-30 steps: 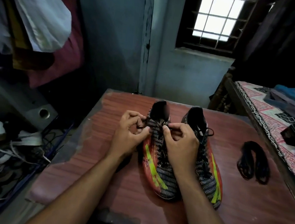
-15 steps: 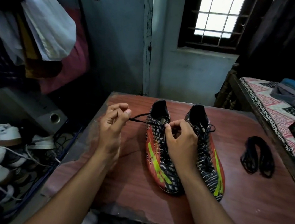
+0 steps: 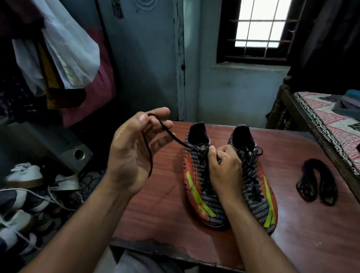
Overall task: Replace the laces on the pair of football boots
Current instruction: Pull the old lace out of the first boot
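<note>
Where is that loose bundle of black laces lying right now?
The bundle of black laces lies on the red-brown table in the head view, to the right of the right boot and apart from it, near the bed.

Head view, forward and down, close above table (image 3: 298,237), perhaps seated

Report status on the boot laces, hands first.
Left hand pinching black lace, drawn out sideways from left boot. Right hand gripping laces at same boot's top eyelets. Right boot laced. Spare laces clear, to the right.
</note>
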`<state>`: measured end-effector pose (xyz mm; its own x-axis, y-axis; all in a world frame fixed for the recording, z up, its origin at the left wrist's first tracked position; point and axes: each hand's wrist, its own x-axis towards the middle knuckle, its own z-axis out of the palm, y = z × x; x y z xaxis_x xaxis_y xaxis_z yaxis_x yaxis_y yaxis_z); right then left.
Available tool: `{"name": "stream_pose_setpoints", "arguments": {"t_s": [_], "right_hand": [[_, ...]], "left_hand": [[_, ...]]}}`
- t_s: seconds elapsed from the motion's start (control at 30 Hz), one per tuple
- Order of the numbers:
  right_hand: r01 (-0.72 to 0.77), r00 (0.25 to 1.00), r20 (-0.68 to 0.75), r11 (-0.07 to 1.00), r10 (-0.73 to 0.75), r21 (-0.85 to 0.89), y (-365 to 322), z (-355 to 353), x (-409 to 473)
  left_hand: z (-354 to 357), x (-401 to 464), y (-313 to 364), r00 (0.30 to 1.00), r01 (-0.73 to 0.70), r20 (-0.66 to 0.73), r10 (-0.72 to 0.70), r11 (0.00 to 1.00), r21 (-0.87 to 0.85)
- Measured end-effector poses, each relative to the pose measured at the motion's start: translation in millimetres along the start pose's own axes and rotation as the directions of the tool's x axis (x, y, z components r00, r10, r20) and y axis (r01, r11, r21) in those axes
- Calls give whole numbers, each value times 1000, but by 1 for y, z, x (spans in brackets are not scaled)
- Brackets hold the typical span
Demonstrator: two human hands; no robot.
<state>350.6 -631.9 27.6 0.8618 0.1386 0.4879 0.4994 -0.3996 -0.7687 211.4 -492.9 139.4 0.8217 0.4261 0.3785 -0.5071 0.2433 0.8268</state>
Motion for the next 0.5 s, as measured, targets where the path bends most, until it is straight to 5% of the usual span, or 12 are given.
{"name": "stream_pose_setpoints", "arguments": {"t_s": [0.17, 0.33, 0.5], "right_hand": [[29, 999, -14, 999, -28, 25, -4, -3, -2], [42, 999, -13, 999, -42, 34, -6, -5, -4], [15, 998, -70, 998, -11, 57, -2, -5, -2]], "left_hand": [[-5, 3, -28, 990, 106, -124, -68, 937, 333], [-19, 8, -74, 972, 221, -211, -106, 723, 654], [-26, 13, -111, 998, -67, 57, 35, 489, 870]]}}
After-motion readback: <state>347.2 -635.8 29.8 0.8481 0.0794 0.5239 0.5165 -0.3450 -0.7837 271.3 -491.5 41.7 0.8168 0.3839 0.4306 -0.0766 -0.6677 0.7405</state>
